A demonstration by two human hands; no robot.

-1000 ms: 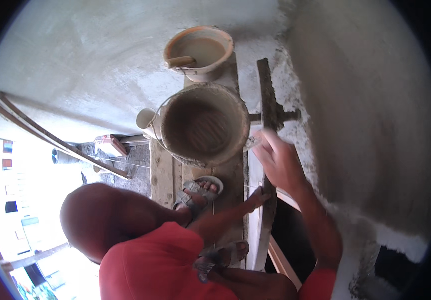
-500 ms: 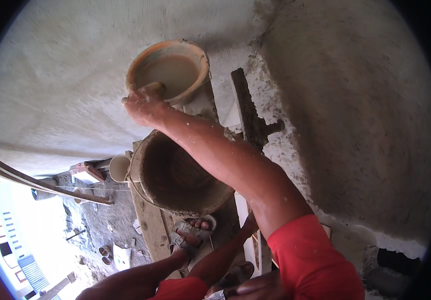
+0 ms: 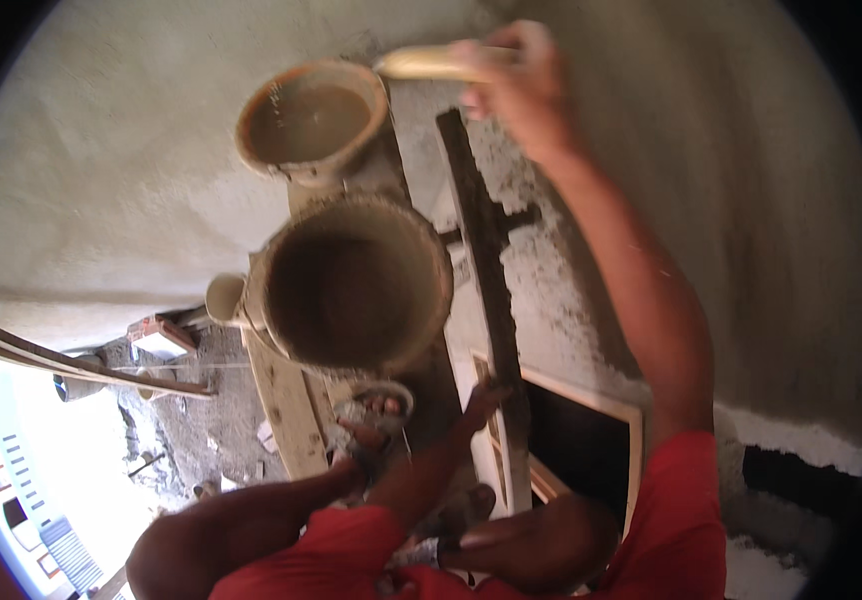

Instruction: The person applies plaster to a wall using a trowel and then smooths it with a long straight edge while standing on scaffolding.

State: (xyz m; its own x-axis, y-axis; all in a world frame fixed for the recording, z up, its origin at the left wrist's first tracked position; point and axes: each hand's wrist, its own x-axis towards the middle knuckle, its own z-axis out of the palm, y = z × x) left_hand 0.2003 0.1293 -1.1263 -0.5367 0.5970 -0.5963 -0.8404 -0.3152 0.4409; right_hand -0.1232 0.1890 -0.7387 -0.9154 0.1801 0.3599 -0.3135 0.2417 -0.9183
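My right hand (image 3: 531, 85) is raised by the wall, fingers closed round a long pale-yellow piece (image 3: 431, 63). Motion smears that piece, so its exact kind is unclear; its far end is beside the rim of a round bucket (image 3: 247, 150) holding cloudy water. Lower down, my left hand (image 3: 489, 394) is closed on a long mortar-crusted wooden board (image 3: 481, 260), which stands slanted against the wall and has a short crosspiece. Between the water bucket and my feet is a larger mortar-smeared bucket (image 3: 439, 275), its inside dark.
The buckets stand on wooden planks (image 3: 286, 415), where my sandalled foot (image 3: 376, 410) also rests. A pale cup (image 3: 224, 298) is beside the larger bucket. Plastered wall (image 3: 141, 170) rises ahead; a wood-framed dark opening (image 3: 581, 440) is at right. Bent poles (image 3: 81, 368) cross at left, above rubble-strewn ground.
My right hand has lifted out of the water bucket and swung right to the wall, carrying the pale piece. The larger bucket and my left hand on the board have come into fuller view.
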